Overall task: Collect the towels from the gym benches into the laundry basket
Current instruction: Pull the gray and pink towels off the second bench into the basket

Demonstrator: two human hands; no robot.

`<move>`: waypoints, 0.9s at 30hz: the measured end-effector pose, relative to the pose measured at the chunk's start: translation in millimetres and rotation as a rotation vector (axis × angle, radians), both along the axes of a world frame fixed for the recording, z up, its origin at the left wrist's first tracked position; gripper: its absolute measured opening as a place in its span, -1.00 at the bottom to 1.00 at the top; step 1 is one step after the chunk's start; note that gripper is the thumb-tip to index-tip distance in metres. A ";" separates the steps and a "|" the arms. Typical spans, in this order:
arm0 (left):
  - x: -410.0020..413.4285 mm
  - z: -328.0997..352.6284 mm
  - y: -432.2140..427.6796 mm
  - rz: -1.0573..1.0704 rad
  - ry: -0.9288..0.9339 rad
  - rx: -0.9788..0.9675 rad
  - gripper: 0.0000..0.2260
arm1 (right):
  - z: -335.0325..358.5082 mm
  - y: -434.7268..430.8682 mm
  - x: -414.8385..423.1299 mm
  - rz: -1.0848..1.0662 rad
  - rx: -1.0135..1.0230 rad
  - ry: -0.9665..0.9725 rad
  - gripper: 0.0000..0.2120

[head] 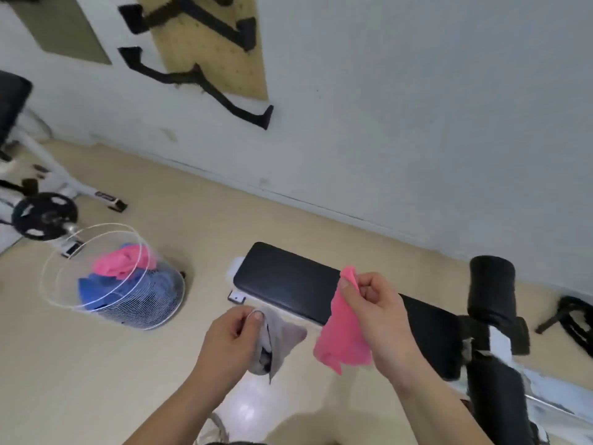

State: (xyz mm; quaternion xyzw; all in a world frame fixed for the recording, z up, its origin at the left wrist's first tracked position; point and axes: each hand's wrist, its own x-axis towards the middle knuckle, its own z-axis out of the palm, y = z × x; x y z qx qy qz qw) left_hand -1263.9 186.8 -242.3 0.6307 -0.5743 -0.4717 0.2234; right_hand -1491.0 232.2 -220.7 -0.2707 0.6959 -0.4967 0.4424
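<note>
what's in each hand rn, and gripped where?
Left hand pinches the grey towel at its top edge; right hand pinches the pink towel near its top corner. Both towels hang free.

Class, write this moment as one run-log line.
left hand: holds grey towel | right hand: holds pink towel | bench: bare | basket: left, holds towels

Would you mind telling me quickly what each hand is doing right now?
Left hand: closed, pinching a grey towel.
Right hand: closed, pinching a pink towel.
</note>
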 end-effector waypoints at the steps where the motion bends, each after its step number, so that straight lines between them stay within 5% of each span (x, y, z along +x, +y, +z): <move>1: 23.7 4.0 -0.3 0.062 0.020 -0.007 -0.79 | 2.9 -11.1 24.5 0.061 0.010 0.005 -0.73; 6: 151.9 23.0 -9.7 0.311 0.085 -0.039 -0.78 | 18.3 -62.7 158.8 0.367 -0.009 0.028 -0.59; 9: 236.3 22.6 -20.2 0.453 0.132 -0.072 -0.81 | 25.3 -88.7 242.1 0.446 -0.011 0.021 -0.73; 18: 433.3 2.2 -86.3 0.454 0.144 -0.071 -0.76 | -8.0 -173.8 447.9 0.754 -0.064 0.556 -0.86; 27: 551.0 -3.9 -202.4 0.526 0.082 -0.032 -0.82 | -16.6 -278.8 557.6 0.649 -0.129 0.378 -0.85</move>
